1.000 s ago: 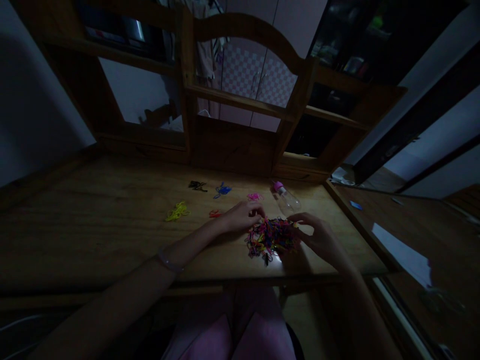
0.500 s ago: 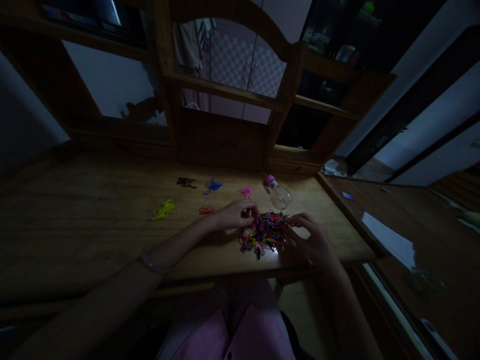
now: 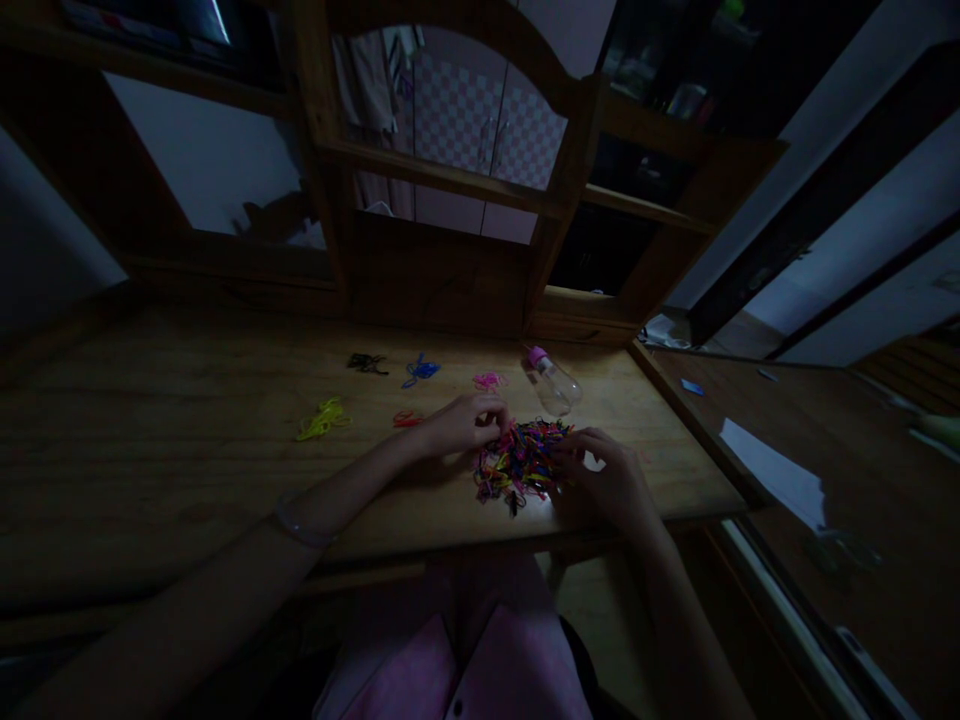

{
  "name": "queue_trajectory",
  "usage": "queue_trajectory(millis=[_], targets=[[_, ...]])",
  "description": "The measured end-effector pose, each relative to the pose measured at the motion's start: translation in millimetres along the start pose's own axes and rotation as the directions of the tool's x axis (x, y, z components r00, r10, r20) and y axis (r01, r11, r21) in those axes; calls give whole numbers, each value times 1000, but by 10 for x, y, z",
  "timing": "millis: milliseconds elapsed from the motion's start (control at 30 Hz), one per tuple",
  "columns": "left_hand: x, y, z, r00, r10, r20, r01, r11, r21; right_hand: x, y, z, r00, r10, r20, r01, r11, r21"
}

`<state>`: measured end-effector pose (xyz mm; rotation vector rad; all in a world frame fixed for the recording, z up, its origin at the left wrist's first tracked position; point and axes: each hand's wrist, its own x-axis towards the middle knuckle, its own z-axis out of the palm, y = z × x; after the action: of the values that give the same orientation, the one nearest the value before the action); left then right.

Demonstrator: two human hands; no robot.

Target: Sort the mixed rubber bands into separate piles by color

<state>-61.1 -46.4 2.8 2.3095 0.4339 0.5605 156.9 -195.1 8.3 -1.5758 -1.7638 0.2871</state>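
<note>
A tangled pile of small multicoloured rubber bands [image 3: 523,465] lies on the wooden desk between my hands. At its upper left edge is my left hand [image 3: 474,424], fingers curled together in a pinch; whatever is in them is hidden. From the other side my right hand [image 3: 609,478] has its thumb and fingertips closed on bands at the pile's right edge. Sorted by colour, smaller heaps lie farther left and back: red bands [image 3: 408,418], pink bands [image 3: 490,381], blue bands [image 3: 421,370], black bands [image 3: 367,363] and yellow bands [image 3: 323,419].
Behind the pile a clear bottle with a pink cap [image 3: 556,388] lies on its side. A wooden shelf unit [image 3: 435,275] stands along the desk's back. To the right, a lower brown surface holds white paper [image 3: 772,474] and a small blue card [image 3: 691,387].
The camera view has shifted, so the desk appears farther left and slightly higher. My right fingers have moved inward onto the pile. My left hand stays curled at the pile's left edge.
</note>
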Motion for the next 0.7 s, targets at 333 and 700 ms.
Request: queue_trajectory(millis=[333,700], targets=[[-2,-30,3,1000,21,-4,-21,1000,19,-53,-160,-13,994,7,-110,-17,995,-94],[7,-30,4,1000,-2,0,2,1000,11,-33,-115,93,996,2,-86,-10,996,-85]])
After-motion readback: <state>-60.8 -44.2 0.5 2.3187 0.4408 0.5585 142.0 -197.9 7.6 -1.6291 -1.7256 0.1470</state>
